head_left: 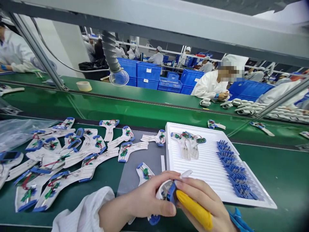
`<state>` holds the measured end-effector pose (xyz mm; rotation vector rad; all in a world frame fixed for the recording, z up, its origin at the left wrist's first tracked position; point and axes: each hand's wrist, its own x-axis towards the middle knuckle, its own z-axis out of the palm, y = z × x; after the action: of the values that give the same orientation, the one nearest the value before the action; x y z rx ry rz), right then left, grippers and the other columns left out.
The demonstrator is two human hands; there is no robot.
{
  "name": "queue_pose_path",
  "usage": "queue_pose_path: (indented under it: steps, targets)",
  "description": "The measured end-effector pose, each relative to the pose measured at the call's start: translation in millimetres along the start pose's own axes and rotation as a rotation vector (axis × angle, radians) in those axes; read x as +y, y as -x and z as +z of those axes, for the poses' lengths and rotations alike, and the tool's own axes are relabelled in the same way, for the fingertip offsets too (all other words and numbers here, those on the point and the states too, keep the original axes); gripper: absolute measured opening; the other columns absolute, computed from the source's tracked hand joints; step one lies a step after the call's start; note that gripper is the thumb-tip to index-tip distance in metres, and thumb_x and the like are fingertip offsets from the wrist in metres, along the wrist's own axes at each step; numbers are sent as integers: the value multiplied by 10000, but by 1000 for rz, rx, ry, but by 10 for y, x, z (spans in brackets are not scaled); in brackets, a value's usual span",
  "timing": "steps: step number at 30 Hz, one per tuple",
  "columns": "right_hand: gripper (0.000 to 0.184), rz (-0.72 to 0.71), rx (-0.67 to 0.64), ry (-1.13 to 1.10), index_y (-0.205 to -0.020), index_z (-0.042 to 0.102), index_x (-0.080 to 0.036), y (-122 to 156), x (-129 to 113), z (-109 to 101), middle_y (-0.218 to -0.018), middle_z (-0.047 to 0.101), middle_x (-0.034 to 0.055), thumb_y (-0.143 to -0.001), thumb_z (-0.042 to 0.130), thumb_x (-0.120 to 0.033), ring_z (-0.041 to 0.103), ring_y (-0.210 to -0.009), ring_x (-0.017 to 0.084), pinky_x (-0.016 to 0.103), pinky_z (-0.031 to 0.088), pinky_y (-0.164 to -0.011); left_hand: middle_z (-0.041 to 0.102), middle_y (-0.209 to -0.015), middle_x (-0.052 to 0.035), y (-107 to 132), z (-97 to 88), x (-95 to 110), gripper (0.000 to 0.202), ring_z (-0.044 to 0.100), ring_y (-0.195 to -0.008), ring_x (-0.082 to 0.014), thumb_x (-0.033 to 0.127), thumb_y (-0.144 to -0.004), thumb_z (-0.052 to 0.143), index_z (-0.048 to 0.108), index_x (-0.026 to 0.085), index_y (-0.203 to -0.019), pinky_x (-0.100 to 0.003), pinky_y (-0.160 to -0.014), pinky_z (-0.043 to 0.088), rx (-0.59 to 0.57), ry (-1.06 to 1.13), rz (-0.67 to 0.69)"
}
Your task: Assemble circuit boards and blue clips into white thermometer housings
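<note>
My left hand (147, 196) is closed around a white gun-shaped device housing (160, 191) with blue trim, its thumb along the near side. My right hand (200, 199) closes on the same housing from the right, its fingertips at a blue part (172, 192) on it. A yellow finger cot (194, 209) covers one right finger. The inside of the housing is mostly hidden by my fingers. Just beyond my left hand lies an open housing half (144, 172) with a green board. A blue end (154, 219) of another piece shows under my hands.
Many open housing halves (79, 170) with wires and boards crowd the left bench. A white ribbed tray (198, 170) at right holds blue clips (235, 170) and a few housing halves (187, 143). Behind runs a green conveyor (145, 112) carrying pieces; a co-worker (212, 83) sits beyond.
</note>
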<state>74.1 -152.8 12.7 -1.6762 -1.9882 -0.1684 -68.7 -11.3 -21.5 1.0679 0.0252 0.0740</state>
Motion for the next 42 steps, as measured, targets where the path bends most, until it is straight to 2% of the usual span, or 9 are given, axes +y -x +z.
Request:
queue_pose_path:
  steps: [2, 7, 15, 18, 21, 26, 32, 38, 42]
  targets:
    - [340, 31, 0, -27, -1207, 558, -231, 137, 51, -1, -1078, 670, 80, -876, 515, -295, 655, -944, 193, 254, 560, -799, 449, -1208, -53, -7, 36, 15, 626, 523, -919, -156, 461, -611, 749, 533, 252, -1160, -270, -802, 412, -5, 78, -43]
    - [310, 27, 13, -56, -1170, 596, -218, 226, 73, -61, -1025, 699, 70, -883, 502, -289, 676, -893, 192, 248, 576, -776, 550, -922, -9, -24, 75, -53, 565, 535, -781, -101, 448, -669, 709, 520, 250, -1164, -193, -675, 424, -5, 189, -103]
    - [238, -49, 27, -47, -1085, 635, -192, 138, 91, -79, -1031, 697, 77, -879, 521, -224, 646, -972, 188, 253, 556, -839, 537, -837, 24, -63, 129, -46, 601, 514, -715, -73, 469, -625, 733, 528, 239, -1140, -185, -664, 419, 62, 157, -165]
    - [303, -23, -41, -72, -1166, 586, -175, 167, 94, -78, -1045, 690, 83, -872, 529, -223, 640, -985, 194, 246, 566, -815, 555, -837, 8, -68, 153, -54, 638, 536, -755, -102, 515, -605, 725, 520, 217, -1131, -195, -647, 426, 64, 177, -175]
    - [250, -14, -8, -66, -1103, 613, -214, 168, 64, -90, -987, 706, 61, -865, 535, -219, 658, -934, 195, 251, 578, -772, 562, -841, 0, -60, 164, -103, 625, 531, -744, -106, 542, -608, 711, 520, 206, -1100, -194, -618, 420, 72, 186, -153]
    - [144, -62, 63, -11, -973, 588, -166, -36, 1, -201, -868, 682, 77, -841, 532, -153, 642, -808, 164, 254, 550, -699, 557, -819, 1, -34, 182, -97, 670, 505, -730, -119, 560, -614, 698, 492, 216, -1151, -221, -637, 394, 65, 29, -123]
    - [188, -106, -128, 115, -864, 595, -183, -244, -84, -411, -742, 635, 39, -871, 411, -150, 562, -623, 142, 272, 466, -558, 545, -906, -25, -43, 251, -1, 612, 480, -828, -163, 566, -635, 674, 556, 185, -1099, -277, -743, 384, 86, -204, -85]
    - [119, -134, 48, 124, -931, 563, -154, -64, -113, -356, -740, 642, 48, -882, 456, -171, 566, -629, 141, 268, 471, -603, 565, -807, -21, -50, 334, -151, 693, 562, -747, -156, 588, -566, 723, 504, 178, -1081, -216, -583, 410, 141, 261, -100]
    - [144, 5, 217, 40, -982, 559, -193, 202, -44, -166, -778, 636, 45, -841, 555, -225, 612, -689, 157, 263, 521, -614, 579, -775, -11, -68, 372, -184, 702, 559, -666, -116, 600, -533, 735, 519, 179, -1051, -209, -575, 428, 171, 340, -77]
